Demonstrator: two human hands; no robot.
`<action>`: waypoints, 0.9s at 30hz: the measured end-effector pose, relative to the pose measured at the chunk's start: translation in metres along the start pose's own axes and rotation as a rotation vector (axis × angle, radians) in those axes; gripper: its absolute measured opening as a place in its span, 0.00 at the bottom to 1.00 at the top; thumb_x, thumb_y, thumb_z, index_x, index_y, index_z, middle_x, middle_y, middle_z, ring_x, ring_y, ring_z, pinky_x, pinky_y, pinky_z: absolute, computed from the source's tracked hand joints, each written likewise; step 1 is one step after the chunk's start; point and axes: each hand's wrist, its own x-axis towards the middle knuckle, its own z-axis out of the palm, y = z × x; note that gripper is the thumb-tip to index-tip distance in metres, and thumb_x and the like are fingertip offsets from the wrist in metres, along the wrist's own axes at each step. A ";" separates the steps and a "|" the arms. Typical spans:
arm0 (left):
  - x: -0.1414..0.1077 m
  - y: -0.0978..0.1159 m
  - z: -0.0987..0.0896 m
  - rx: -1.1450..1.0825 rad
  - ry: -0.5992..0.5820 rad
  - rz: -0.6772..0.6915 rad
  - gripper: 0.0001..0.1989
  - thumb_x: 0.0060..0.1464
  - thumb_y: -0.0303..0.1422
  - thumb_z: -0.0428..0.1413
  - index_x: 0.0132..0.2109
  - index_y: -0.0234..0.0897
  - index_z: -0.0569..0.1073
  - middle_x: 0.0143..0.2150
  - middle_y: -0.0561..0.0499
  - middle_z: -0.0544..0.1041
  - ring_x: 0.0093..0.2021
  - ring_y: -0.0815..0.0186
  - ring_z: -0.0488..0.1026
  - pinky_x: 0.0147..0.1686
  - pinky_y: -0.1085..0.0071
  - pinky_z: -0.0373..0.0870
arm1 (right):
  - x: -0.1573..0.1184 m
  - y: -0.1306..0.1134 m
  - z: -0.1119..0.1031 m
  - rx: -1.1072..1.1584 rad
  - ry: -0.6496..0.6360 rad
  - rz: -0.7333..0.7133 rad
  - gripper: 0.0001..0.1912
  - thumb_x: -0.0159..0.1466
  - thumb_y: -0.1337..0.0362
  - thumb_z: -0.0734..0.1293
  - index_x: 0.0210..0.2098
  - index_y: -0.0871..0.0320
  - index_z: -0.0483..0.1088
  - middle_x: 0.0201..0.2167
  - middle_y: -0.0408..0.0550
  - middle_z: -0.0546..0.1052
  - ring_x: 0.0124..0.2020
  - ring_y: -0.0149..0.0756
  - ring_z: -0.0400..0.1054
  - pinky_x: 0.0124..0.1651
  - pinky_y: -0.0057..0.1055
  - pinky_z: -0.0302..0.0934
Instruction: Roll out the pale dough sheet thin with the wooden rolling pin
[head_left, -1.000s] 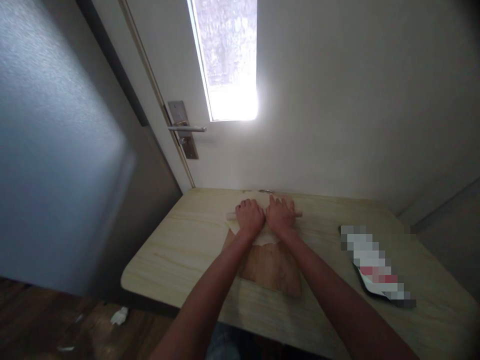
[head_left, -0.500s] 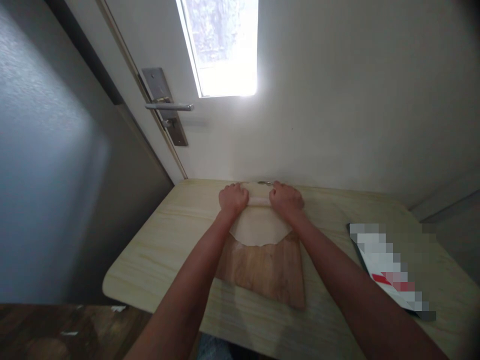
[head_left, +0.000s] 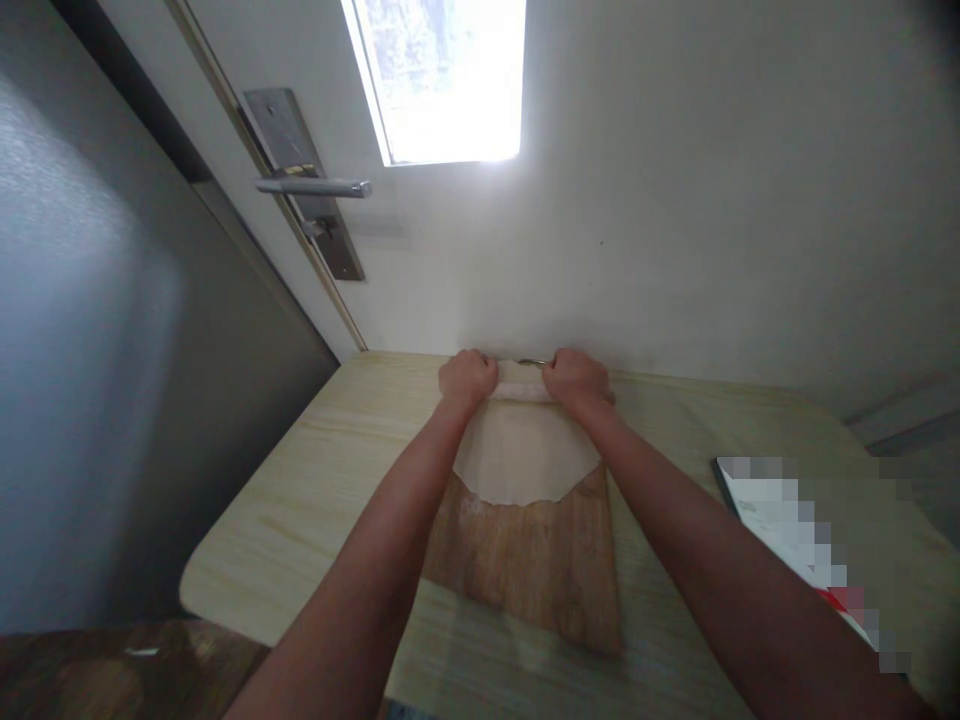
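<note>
A wooden cutting board (head_left: 532,570) lies on the table with a wide, thin sheet of pale dough (head_left: 525,450) over its far part. Across the far part of the dough rests a light rolling pin (head_left: 521,392). My left hand (head_left: 467,378) is closed around the pin's left end, and my right hand (head_left: 576,380) grips the right end. Between the hands only the pin's middle shows, apart from a bit of its tip past my right hand. A metal ring handle (head_left: 532,361) peeks out at the board's far edge.
The pale wood-grain table (head_left: 300,480) stands against a white door with a metal lever handle (head_left: 315,187) and a bright window pane (head_left: 450,90). A flat item (head_left: 780,520), partly blurred out, lies to the right. At left is a grey panel (head_left: 90,350).
Both hands have pushed the rolling pin farther away over the dough, so more of the sheet shows on the near side. The view has shifted slightly closer.
</note>
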 end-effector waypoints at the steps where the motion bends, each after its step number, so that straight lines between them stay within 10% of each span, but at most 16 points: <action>1: 0.000 0.000 0.000 0.005 -0.006 0.006 0.22 0.53 0.37 0.38 0.42 0.31 0.72 0.41 0.39 0.74 0.41 0.56 0.71 0.37 0.64 0.66 | 0.001 0.000 0.000 0.000 -0.001 0.001 0.20 0.59 0.62 0.54 0.40 0.65 0.71 0.38 0.60 0.74 0.39 0.44 0.68 0.37 0.35 0.58; 27: -0.065 0.001 -0.036 0.076 -0.230 -0.012 0.23 0.55 0.36 0.35 0.51 0.31 0.63 0.51 0.37 0.67 0.51 0.53 0.63 0.44 0.56 0.62 | -0.069 0.006 0.007 -0.056 0.197 -0.148 0.22 0.62 0.63 0.48 0.41 0.63 0.70 0.43 0.57 0.72 0.46 0.43 0.61 0.48 0.40 0.47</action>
